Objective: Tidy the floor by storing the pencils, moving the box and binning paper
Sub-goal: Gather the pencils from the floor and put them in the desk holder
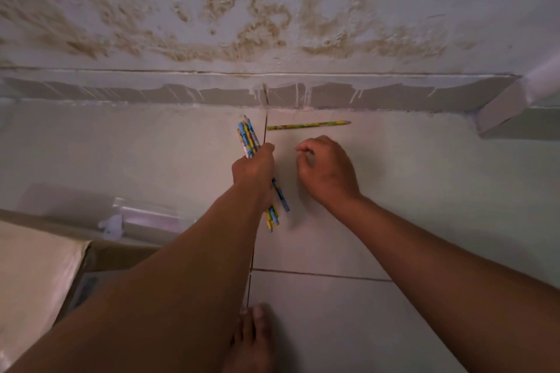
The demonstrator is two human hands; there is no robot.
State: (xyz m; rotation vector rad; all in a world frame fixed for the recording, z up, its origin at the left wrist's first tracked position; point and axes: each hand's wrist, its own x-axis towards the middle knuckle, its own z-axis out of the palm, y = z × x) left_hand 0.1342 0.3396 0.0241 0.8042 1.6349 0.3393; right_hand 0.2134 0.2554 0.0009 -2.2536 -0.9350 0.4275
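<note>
From the head view, the left hand (253, 168) grips a bunch of pencils (249, 138) tight, so the empty, loosely curled right hand (325, 171) should pinch the last pencil (308, 125) lying by the far wall.

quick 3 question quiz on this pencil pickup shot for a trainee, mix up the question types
1. True or false: the left hand grips a bundle of pencils.
2. Where does the loose green pencil lie?
A. inside the cardboard box
B. on the floor tile near the skirting
C. under the bare foot
3. Fill in: the right hand holds ____.

Key:
1. True: its fingers curl round the bundle, with pencil ends showing above and below the fist.
2. B: it lies flat beside the skirting, beyond the right hand's fingertips.
3. Nothing: its fingers are loosely curled over the tile, short of the pencil.
</note>
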